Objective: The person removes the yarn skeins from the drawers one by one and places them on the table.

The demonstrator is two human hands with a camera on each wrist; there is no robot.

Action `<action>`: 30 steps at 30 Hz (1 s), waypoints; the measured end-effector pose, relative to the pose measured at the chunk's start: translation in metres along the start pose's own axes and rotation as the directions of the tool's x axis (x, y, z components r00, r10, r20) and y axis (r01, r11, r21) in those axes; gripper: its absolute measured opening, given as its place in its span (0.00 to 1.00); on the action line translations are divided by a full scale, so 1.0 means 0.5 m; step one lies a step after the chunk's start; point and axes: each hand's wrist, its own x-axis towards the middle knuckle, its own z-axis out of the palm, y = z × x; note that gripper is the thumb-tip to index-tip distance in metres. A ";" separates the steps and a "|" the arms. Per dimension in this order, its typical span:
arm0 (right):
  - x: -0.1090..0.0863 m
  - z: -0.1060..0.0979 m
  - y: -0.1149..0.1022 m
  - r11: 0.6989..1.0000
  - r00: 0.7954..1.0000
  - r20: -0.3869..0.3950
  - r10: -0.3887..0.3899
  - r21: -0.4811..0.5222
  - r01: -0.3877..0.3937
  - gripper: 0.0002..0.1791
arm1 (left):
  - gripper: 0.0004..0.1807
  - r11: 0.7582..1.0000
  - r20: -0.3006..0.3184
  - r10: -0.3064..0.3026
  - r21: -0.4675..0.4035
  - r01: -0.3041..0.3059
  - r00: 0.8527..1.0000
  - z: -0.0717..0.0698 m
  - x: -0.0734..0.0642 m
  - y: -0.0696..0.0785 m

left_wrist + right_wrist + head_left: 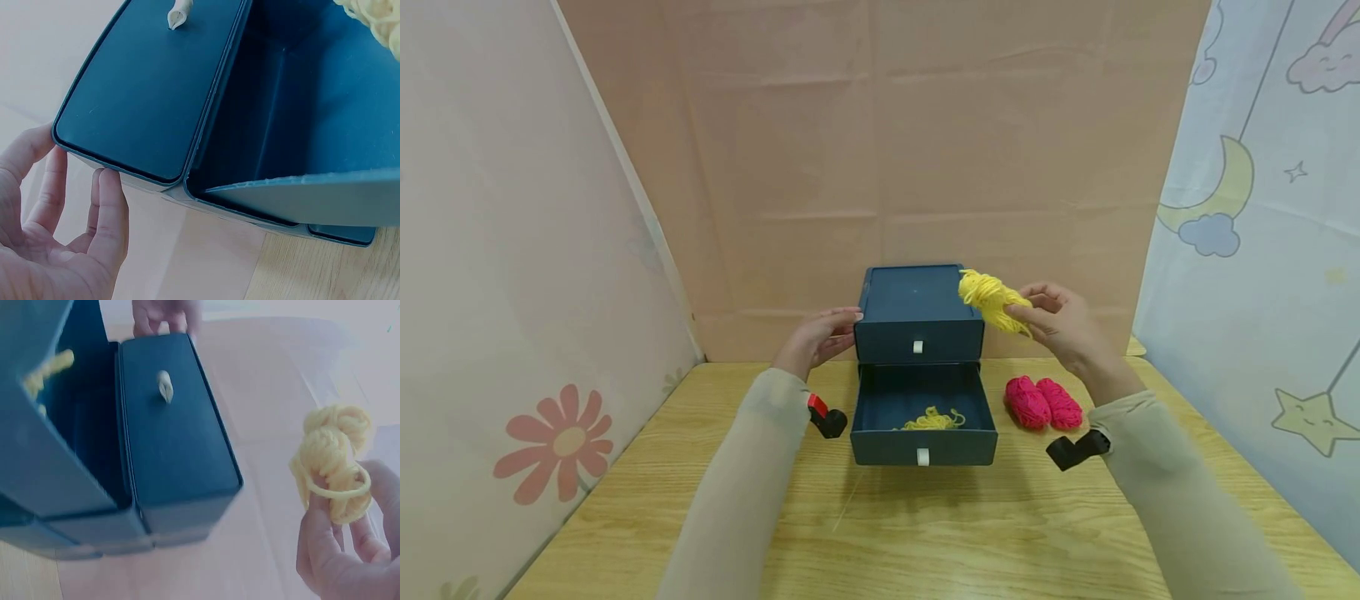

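My right hand [1063,325] pinches a skein of yellow yarn [992,300] between thumb and fingers, raised near the right side of a dark blue drawer cabinet [917,292]. A loose strand loops over the yarn in the right wrist view. At the cabinet's upper left edge, the extended fingertips of my left hand [820,335] touch its side. The top drawer [887,342] is closed. Below it, a drawer [880,447] is pulled out, with more yellow yarn [934,419] lying inside near its front.
Two bright pink yarn balls [1028,402] lie side by side on the wooden table [925,533], right of the pulled-out drawer. White pull tabs [922,457] stick out from the drawer fronts. A plain pinkish sheet [985,125] hangs behind, with patterned cloth [1240,333] on both sides.
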 end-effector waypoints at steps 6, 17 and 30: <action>-0.001 -0.053 0.030 0.960 0.993 -0.115 0.010 0.279 0.023 0.10 | 0.20 1.000 0.004 0.002 0.001 -0.002 1.000 0.002 -0.002 0.000; -0.003 -0.113 0.117 0.948 0.945 -0.288 0.154 0.311 -0.060 0.15 | 0.20 1.000 0.002 0.000 -0.011 0.000 1.000 0.003 -0.004 0.000; -0.018 -0.167 0.255 0.956 0.864 -0.432 0.258 -0.012 -0.292 0.13 | 0.20 1.000 -0.012 -0.009 0.006 0.009 1.000 0.004 -0.006 0.002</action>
